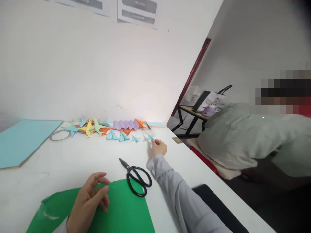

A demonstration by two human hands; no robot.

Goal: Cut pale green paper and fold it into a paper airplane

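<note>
My left hand (89,202) rests on a green paper sheet (126,210) near the front edge of the white table (60,161), fingers loosely curled and holding nothing. My right hand (157,148) reaches far across the table, its fingers pinched on a small light-blue folded paper piece (151,137). Black scissors (136,176) lie shut between the two hands, just off the green sheet. A row of folded paper shapes (97,127) in blue, yellow, green and orange, with a purple pleated paper (125,124), lines the wall.
A stack of light-blue sheets (21,140) lies at the left, with a tape ring (60,135) beside it. To the right, past the table's edge, another person in a pale green top (243,139) bends over. Behind them stands a small desk (191,113) holding a fan.
</note>
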